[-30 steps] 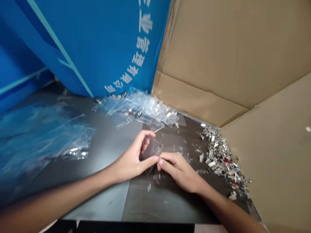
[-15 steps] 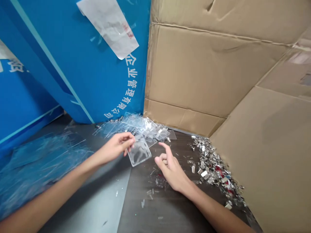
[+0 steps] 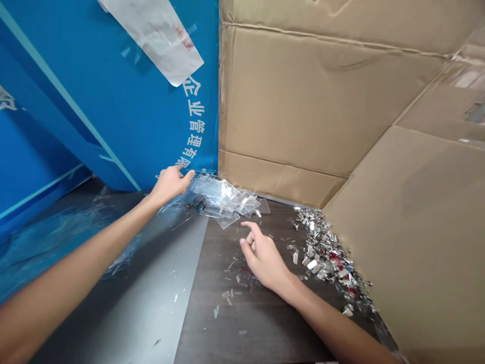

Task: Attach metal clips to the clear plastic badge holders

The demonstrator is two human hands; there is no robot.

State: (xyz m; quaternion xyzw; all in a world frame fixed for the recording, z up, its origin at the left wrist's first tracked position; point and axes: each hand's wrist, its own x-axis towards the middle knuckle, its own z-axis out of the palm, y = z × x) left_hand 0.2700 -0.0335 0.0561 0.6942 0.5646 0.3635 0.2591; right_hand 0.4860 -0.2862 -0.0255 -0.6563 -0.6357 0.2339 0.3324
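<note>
My left hand is at the left end of a pile of clear plastic badge sleeves, its thumb and index finger spread and no sleeve visible in its grasp. The hand partly covers that end of the pile. Lower down and to the right, my right hand hovers over the dark tabletop with the index finger stretched out and the other fingers curled. I see nothing held in it. Small clear plastic strips lie scattered just left of it.
A heap of small metal clips lies along the cardboard wall on the right. More thin clear plastic sleeves are spread at the left, under my left forearm. A blue panel with a taped paper stands behind.
My left hand has moved up and left to the pile and let go of the clear badge sleeve it held. My right hand keeps nearly the same pose. The view has shifted slightly.
</note>
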